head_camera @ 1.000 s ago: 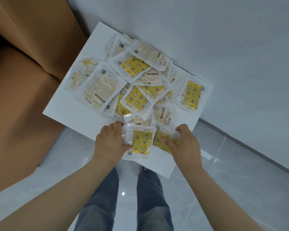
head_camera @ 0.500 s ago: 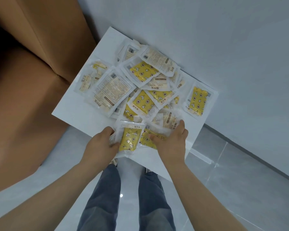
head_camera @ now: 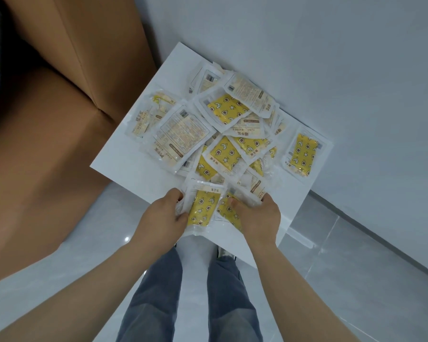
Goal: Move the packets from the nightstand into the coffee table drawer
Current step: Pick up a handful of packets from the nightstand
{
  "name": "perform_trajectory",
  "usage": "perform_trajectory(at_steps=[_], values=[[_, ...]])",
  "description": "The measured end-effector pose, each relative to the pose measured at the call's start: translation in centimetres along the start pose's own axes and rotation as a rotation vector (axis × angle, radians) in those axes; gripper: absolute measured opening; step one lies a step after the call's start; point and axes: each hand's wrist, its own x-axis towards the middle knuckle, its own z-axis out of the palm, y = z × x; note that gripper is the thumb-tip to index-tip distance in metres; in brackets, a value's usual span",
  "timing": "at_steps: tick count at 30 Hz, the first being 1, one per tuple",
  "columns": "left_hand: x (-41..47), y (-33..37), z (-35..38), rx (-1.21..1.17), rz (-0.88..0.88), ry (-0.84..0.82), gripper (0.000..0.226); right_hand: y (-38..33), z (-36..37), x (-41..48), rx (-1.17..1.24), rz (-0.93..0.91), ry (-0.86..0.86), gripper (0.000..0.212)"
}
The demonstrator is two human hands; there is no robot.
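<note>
The white nightstand (head_camera: 134,169) stands in a corner against the pale wall (head_camera: 307,45), and a loose heap of packets (head_camera: 232,134) covers most of its top. They are clear sachets, some showing a yellow side printed with stars and moons, others a pale label side. One lone packet (head_camera: 302,154) lies apart near the right edge.

At the front edge, both hands grip packets. The left hand (head_camera: 163,215) curls its fingers and thumb round the side of a yellow packet (head_camera: 203,208) that stands roughly lengthwise towards the person. Just beside it, the right hand (head_camera: 257,218) closes over a second yellow packet (head_camera: 229,211); its palm hides most of it, and it may be holding more than one.

A brown upholstered surface (head_camera: 47,119), perhaps a bed, fills the left side. Below the hands are blue jeans (head_camera: 153,292) and a glossy tiled floor (head_camera: 356,280).
</note>
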Motion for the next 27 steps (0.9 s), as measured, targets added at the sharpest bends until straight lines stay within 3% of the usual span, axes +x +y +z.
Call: perform_trajectory(at_steps=[2, 6, 12, 20, 27], values=[[-0.4, 0.3, -0.3, -0.009, -0.004, -0.008, 0.025, -0.1, -0.6, -0.3, 0.029, 0.013, -0.015, 0.027], [-1.4, 1.2, -1.5, -0.009, -0.011, 0.005, 0.025, -0.5, -2.1, -1.7, 0.057, -0.019, -0.026, 0.036], [-4.2, 4.3, -5.2, -0.011, 0.022, 0.044, 0.025, -2.8, -6.8, -5.1, 0.02, -0.138, 0.068, 0.035], [-9.7, 12.3, -12.7, -0.02, 0.16, 0.183, 0.021, -11.7, -15.6, -11.2, 0.04, -0.437, 0.093, 0.027], [-15.7, 21.8, -20.4, -0.093, 0.347, 0.379, 0.014, -19.7, -25.7, -18.0, 0.051, -0.652, 0.214, 0.021]])
